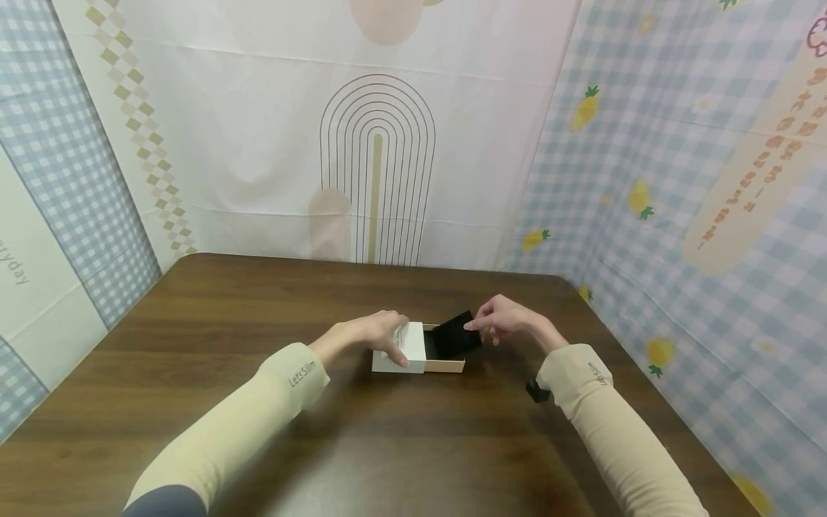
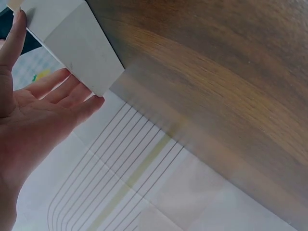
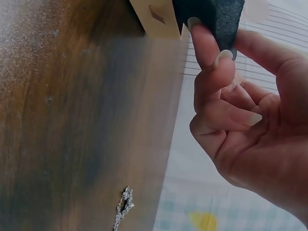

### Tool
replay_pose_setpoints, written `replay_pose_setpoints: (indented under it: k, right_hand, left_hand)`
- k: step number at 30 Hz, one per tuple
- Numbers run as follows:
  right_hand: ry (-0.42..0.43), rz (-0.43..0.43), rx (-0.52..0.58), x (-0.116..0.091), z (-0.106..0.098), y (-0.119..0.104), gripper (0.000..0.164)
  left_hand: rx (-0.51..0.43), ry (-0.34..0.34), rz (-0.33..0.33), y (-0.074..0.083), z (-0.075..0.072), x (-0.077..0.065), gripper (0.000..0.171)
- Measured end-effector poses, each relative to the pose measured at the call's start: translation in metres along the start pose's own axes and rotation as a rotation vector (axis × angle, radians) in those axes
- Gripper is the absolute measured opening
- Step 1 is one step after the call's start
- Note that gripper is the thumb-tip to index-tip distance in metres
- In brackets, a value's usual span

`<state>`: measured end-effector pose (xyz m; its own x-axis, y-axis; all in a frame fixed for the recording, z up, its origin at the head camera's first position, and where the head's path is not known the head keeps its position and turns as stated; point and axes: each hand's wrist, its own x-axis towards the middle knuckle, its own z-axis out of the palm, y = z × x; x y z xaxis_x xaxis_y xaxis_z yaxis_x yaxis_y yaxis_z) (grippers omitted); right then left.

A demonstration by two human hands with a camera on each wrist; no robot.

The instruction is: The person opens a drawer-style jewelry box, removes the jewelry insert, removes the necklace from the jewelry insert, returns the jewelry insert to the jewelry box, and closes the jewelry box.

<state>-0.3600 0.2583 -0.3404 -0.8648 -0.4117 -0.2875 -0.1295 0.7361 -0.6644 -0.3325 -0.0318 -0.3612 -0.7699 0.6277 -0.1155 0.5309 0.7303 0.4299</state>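
Note:
A small drawer-style box stands on the table, its white outer sleeve (image 1: 413, 352) at the left and its tan inner drawer (image 1: 446, 366) slid partway out to the right. My left hand (image 1: 381, 334) grips the sleeve, thumb on the near side and fingers on the far side; the left wrist view shows the white box end (image 2: 82, 48) between them. With my right hand (image 1: 507, 316) I pinch the right edge of a black foam insert (image 1: 457, 337), which tilts up out of the drawer. Close up, thumb and fingers hold the corner of the foam (image 3: 227, 24).
A silver chain (image 3: 124, 204) lies on the wooden table (image 1: 291, 301) near the right hand. A black strap device (image 1: 536, 391) is on the right wrist. Patterned cloths (image 1: 258, 143) hang behind the table and along both sides.

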Motion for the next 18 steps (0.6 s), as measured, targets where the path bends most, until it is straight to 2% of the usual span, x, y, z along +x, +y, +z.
replay_pose_setpoints:
  k: [9, 18]
  right_hand:
    - [-0.022, 0.040, 0.037, 0.004, 0.010, -0.004, 0.030]
    - [-0.042, 0.029, 0.051, 0.011, 0.022, -0.010, 0.030]
  left_hand:
    - [-0.018, 0.008, 0.006, 0.001, 0.000, -0.002, 0.052]
    - [-0.013, 0.009, -0.005, 0.000, 0.001, -0.001, 0.055]
